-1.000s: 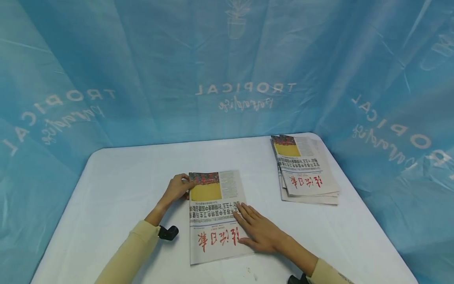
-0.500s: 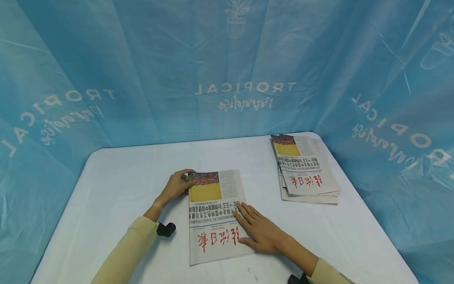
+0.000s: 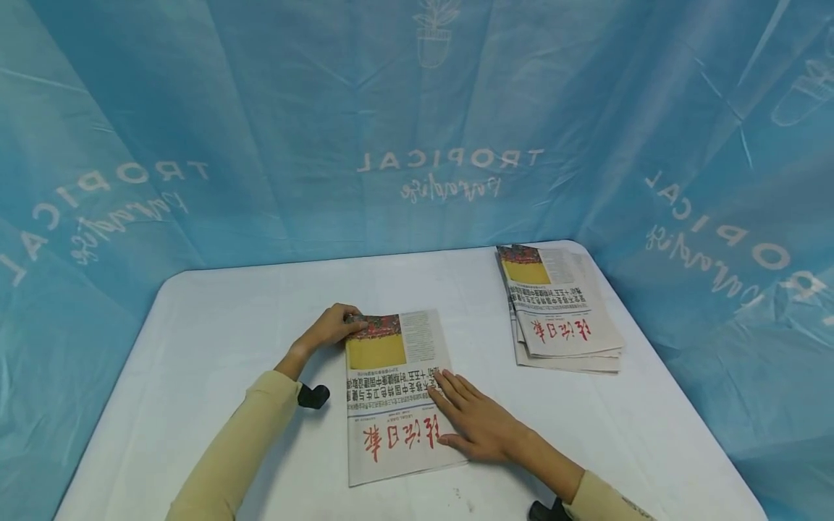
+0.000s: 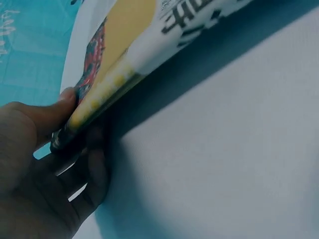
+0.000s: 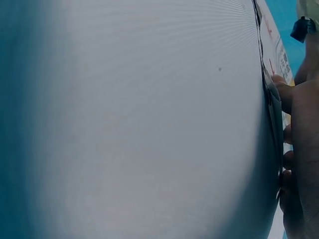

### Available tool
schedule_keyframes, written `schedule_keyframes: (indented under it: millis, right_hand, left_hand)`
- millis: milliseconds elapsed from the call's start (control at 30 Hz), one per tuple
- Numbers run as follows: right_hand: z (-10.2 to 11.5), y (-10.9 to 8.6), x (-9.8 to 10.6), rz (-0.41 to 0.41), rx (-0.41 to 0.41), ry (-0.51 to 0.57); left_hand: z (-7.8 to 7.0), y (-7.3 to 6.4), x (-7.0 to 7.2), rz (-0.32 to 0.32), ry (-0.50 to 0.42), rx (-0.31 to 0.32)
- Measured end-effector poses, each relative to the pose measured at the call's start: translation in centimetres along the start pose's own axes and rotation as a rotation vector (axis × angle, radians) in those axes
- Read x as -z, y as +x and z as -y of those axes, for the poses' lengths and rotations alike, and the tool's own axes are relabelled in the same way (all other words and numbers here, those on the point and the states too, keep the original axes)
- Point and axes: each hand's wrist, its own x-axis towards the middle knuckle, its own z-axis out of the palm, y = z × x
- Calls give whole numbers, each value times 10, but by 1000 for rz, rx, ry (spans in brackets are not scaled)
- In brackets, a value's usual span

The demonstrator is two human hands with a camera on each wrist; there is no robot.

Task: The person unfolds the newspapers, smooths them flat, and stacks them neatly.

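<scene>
The newspaper (image 3: pixel 384 391) is laid between the middle of the bench (image 3: pixel 228 340) and its near edge, red characters nearest that edge. Its far left corner is pinched between the thumb and fingers of the left hand (image 3: pixel 329 327), and its left edge is raised off the bench. Its right side is covered by the right hand (image 3: pixel 477 425), whose fingers are stretched out. Newspapers are stacked in a pile (image 3: pixel 565 307) by the bench's far right corner.

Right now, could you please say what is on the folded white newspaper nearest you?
The bare right hand rests on the folded white newspaper; the left hand pinches its far left corner. Anything they cover is hidden.
</scene>
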Motion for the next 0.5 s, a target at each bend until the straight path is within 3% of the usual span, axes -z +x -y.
schedule_keyframes:
  millis: [200, 500]
  right_hand:
    - [1, 2, 3, 15, 0, 31]
    - [-4, 0, 2, 11, -49, 64]
  left_hand:
    - [-2, -7, -7, -34, -24, -31]
    - [-2, -12, -10, -14, -116, -46]
